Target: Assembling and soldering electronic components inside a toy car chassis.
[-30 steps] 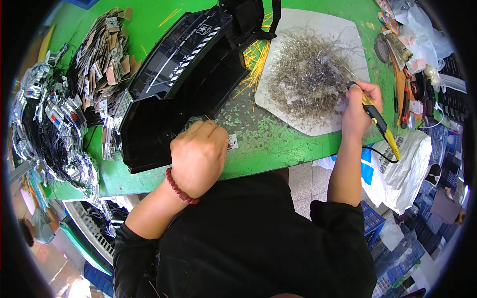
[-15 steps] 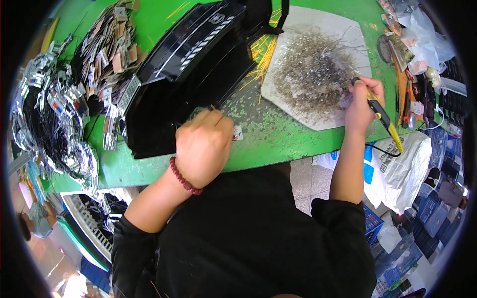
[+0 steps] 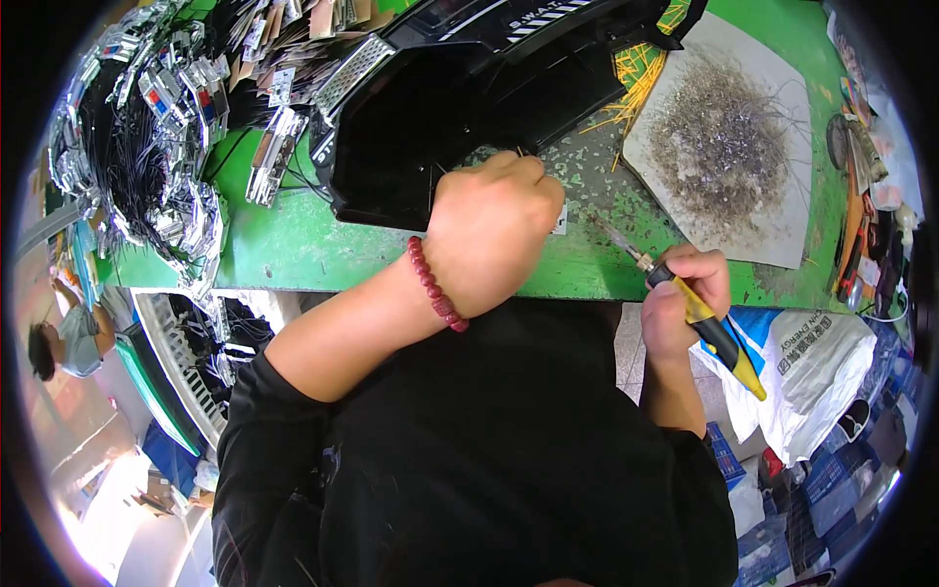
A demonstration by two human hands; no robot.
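My right hand [image 3: 675, 303] grips a yellow-and-black soldering iron [image 3: 722, 342] above the near edge of the green table. The iron's metal tip points up and left, toward my left hand. My left hand [image 3: 497, 220], closed with its back facing up, is at the near edge of a black plastic toy-car shell [image 3: 411, 127]. Its fingertips are hidden, so what they pinch does not show. Right of the shell is a pale board [image 3: 773, 245] with a heap of grey solder crumbs [image 3: 719, 147] and thin wires.
Thin yellow sticks [image 3: 638, 93] lie between shell and board. Silvery parts with black wires [image 3: 147, 127] are heaped on the left, beside brown card pieces [image 3: 293, 34]. Tools [image 3: 856, 235] line the table's right side. A white bag [image 3: 807, 362] hangs below; another person [image 3: 73, 338] is far left.
My right hand has drawn the soldering iron off the crumb heap, nearer to me and toward my left hand. My left hand stays closed at the shell. The whole view has shifted.
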